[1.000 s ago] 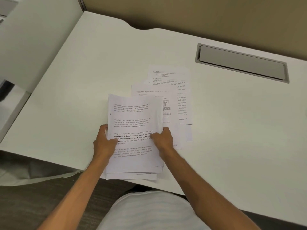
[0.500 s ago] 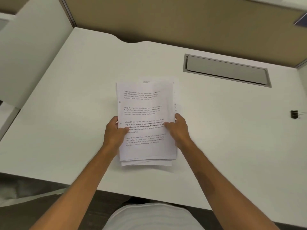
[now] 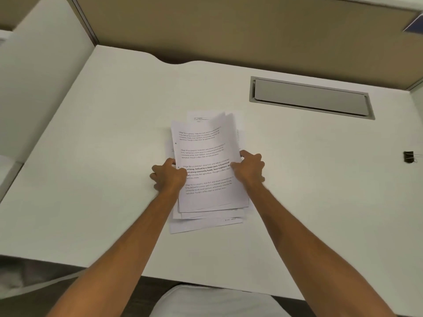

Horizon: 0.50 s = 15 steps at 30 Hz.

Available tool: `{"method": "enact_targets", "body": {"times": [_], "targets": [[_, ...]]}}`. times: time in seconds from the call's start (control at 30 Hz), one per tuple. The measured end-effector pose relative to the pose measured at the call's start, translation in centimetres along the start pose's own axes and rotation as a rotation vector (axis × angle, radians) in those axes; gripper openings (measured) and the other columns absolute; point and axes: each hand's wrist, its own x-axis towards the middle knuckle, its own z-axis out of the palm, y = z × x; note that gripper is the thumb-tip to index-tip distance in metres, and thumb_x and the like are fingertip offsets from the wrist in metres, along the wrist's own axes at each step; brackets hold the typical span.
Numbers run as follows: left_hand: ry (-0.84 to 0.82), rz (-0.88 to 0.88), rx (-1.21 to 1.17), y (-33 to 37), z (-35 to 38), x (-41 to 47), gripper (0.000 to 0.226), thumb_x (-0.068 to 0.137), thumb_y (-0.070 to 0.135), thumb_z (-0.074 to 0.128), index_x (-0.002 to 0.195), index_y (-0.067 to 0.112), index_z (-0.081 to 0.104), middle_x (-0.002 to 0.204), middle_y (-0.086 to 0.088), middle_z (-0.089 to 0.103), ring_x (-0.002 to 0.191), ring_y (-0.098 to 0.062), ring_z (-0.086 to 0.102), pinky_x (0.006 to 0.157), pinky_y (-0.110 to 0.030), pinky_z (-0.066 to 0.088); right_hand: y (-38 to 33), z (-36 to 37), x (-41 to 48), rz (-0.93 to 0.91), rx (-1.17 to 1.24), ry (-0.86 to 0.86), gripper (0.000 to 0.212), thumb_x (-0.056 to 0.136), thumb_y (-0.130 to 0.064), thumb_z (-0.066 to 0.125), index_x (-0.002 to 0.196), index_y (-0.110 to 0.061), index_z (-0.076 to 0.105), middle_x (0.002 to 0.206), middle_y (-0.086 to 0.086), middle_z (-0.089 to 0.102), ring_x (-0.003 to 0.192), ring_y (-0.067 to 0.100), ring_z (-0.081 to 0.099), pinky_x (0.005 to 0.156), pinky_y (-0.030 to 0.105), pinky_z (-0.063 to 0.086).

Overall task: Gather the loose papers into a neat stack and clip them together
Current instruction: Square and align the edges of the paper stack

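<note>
A pile of white printed papers (image 3: 206, 197) sits mid-desk, its sheets fanned unevenly, with lower edges sticking out toward me and one sheet showing behind the top. My left hand (image 3: 168, 176) grips the pile's left edge. On the opposite edge my right hand (image 3: 250, 168) holds it, thumb on the top sheet. The top corner of the pile lifts and blurs. A black binder clip (image 3: 408, 156) lies on the white desk (image 3: 103, 202) at the far right, well away from both hands.
A grey cable-tray lid (image 3: 311, 97) is set into the desk behind the papers. A tan partition (image 3: 229, 30) runs along the back and a white panel (image 3: 34, 88) along the left. The desk's front edge is close to my body.
The held sheets went onto the other papers lying farther back, making one pile. Both hands now grip its sides, and its far end has lifted off the desk.
</note>
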Motion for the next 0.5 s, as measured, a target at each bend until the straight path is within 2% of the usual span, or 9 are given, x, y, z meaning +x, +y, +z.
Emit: {"method": "enact_targets", "body": {"times": [0.1, 0.17, 0.23, 0.3, 0.33, 0.4, 0.5], "targets": [[-0.024, -0.026, -0.089, 0.0, 0.0, 0.1, 0.032, 0.088, 0.017, 0.065, 0.119, 0.021, 0.061, 0.133, -0.014, 0.039, 0.127, -0.036, 0.038, 0.102, -0.049, 0.047, 0.2, 0.1, 0.1, 0.032, 0.014, 0.005, 0.043, 0.094, -0.029, 0.064, 0.136, -0.028, 0.056, 0.137, 0.012, 0.039, 0.133, 0.033, 0.037, 0.102, 0.053, 0.044], [-0.038, -0.022, -0.158, 0.1, -0.2, 0.2, 0.031, 0.085, 0.013, 0.065, 0.115, 0.018, 0.062, 0.131, -0.014, 0.045, 0.119, -0.035, 0.048, 0.097, -0.046, 0.051, 0.2, 0.0, 0.2, 0.032, 0.04, 0.004, 0.039, 0.092, -0.026, 0.064, 0.13, -0.024, 0.059, 0.136, 0.013, 0.042, 0.131, 0.035, 0.039, 0.098, 0.046, 0.046], [-0.065, 0.025, -0.208, 0.2, -0.4, 0.3, 0.026, 0.083, 0.008, 0.066, 0.107, 0.017, 0.061, 0.124, -0.011, 0.06, 0.101, -0.028, 0.061, 0.086, -0.04, 0.056, 0.1, -0.2, 0.4, 0.031, 0.066, 0.003, 0.032, 0.09, -0.023, 0.064, 0.122, -0.021, 0.063, 0.135, 0.014, 0.048, 0.128, 0.034, 0.044, 0.093, 0.04, 0.046], [-0.1, 0.082, -0.248, 0.4, -0.4, 0.4, 0.026, 0.083, 0.005, 0.067, 0.104, 0.018, 0.057, 0.115, -0.008, 0.067, 0.083, -0.017, 0.061, 0.071, -0.031, 0.054, -0.3, -0.4, 0.4, 0.059, 0.113, -0.006, 0.032, 0.087, -0.022, 0.063, 0.119, -0.021, 0.063, 0.133, 0.013, 0.052, 0.123, 0.035, 0.051, 0.1, 0.044, 0.047], [-0.112, 0.11, -0.259, 0.4, -0.4, 0.4, 0.028, 0.084, 0.005, 0.067, 0.106, 0.018, 0.057, 0.115, -0.008, 0.067, 0.083, -0.017, 0.062, 0.073, -0.031, 0.055, -0.4, -0.5, 0.4, 0.078, 0.132, -0.008, 0.034, 0.086, -0.022, 0.063, 0.119, -0.022, 0.062, 0.131, 0.012, 0.055, 0.121, 0.035, 0.053, 0.102, 0.048, 0.047], [-0.128, 0.154, -0.24, 0.6, -0.4, 0.6, 0.037, 0.085, 0.008, 0.068, 0.118, 0.018, 0.055, 0.12, -0.007, 0.064, 0.098, -0.024, 0.063, 0.086, -0.039, 0.056, -0.6, -0.6, 0.5, 0.104, 0.137, -0.004, 0.036, 0.084, -0.023, 0.064, 0.12, -0.023, 0.059, 0.127, 0.009, 0.059, 0.12, 0.034, 0.054, 0.103, 0.052, 0.046], [-0.2, 0.185, -0.278, 1.0, -0.2, 1.1, 0.063, 0.089, 0.006, 0.066, 0.143, 0.023, 0.038, 0.145, -0.008, 0.054, 0.114, -0.025, 0.06, 0.088, -0.03, 0.051, -0.6, -0.6, 1.0, 0.089, 0.126, 0.001, 0.03, 0.085, -0.022, 0.066, 0.113, -0.022, 0.053, 0.129, 0.012, 0.059, 0.121, 0.035, 0.055, 0.101, 0.05, 0.048]]}}
